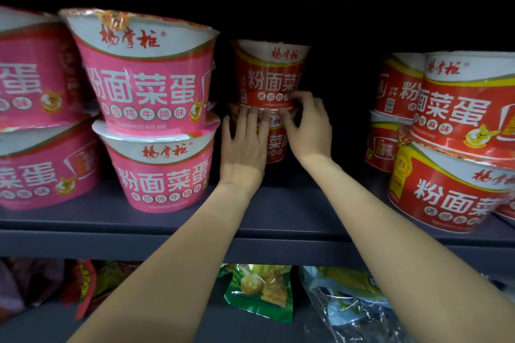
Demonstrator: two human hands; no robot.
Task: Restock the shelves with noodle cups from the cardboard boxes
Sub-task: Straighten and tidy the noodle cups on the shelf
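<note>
Two red noodle cups stand stacked deep on the grey shelf point(267, 220): an upper cup point(269, 75) and a lower cup point(276, 142). My left hand point(243, 145) lies with straight fingers against the lower cup's front and rim. My right hand point(309, 125) touches the seam between the two cups, its fingers slightly bent on the upper cup's base. Pink noodle cups point(150, 75) are stacked to the left and red noodle cups point(457, 108) to the right. No cardboard box is in view.
More pink cups point(33, 108) fill the far left. A gap of bare shelf lies in front of the stacked pair, between the pink and red stacks. On the shelf below lie a green snack bag point(259, 292) and clear plastic packs point(345, 298).
</note>
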